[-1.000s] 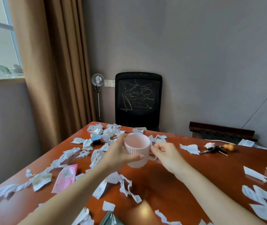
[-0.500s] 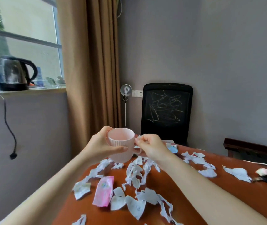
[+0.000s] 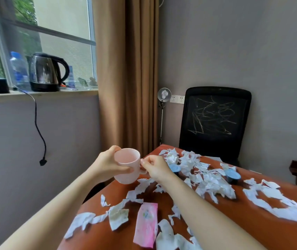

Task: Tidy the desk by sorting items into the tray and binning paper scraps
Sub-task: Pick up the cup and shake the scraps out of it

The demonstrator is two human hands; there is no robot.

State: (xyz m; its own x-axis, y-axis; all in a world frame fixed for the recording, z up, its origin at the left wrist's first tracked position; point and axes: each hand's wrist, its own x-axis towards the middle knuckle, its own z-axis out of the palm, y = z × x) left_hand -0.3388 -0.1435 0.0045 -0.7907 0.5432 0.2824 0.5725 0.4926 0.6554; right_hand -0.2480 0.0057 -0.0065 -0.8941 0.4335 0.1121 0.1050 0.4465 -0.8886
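Note:
A pale pink ribbed mug [image 3: 127, 166] hangs in the air above the left edge of the reddish-brown desk [image 3: 248, 230]. My left hand [image 3: 108, 164] wraps round the mug's body from the left. My right hand [image 3: 155, 167] pinches its handle on the right. Torn white paper scraps [image 3: 205, 179] lie scattered over the desk. A pink sachet [image 3: 146, 223] lies near the front. Two small blue-lidded pots [image 3: 174, 168] [image 3: 233, 175] stand among the scraps. No tray or bin is in view.
A black mesh chair [image 3: 214, 121] stands behind the desk against the grey wall. Brown curtains [image 3: 127, 73] hang to the left of it. On the windowsill sit a kettle [image 3: 46, 72] with a dangling cord and a water bottle [image 3: 18, 69].
The view has swung left toward the window. Both hands have carried the mug from over the middle of the desk to its left edge, keeping the same hold.

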